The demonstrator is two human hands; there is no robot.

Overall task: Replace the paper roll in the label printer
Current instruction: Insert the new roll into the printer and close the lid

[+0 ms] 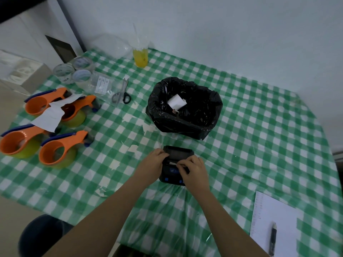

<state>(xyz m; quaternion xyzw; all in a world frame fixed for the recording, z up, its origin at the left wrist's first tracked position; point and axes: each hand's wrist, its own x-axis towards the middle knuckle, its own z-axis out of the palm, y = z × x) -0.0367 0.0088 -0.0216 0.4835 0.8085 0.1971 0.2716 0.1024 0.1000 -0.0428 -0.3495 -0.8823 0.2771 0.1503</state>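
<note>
right hand [194, 168] pinches the paper strip [173, 162] at the label printer [179, 153]; left hand [157, 156] grips its side. roll seems loaded; trimming and closing probably remain.

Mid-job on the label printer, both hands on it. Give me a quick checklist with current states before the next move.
1. Label printer flat on the table: ok.
2. Left hand steadying the printer's left edge: ok.
3. Right hand on the white paper strip at the slot: ok.
4. New roll seated inside: cannot tell, hidden.
5. Cover fully latched: cannot tell.
6. Black-lined bin beyond the printer, with white paper in it: ok.
</note>
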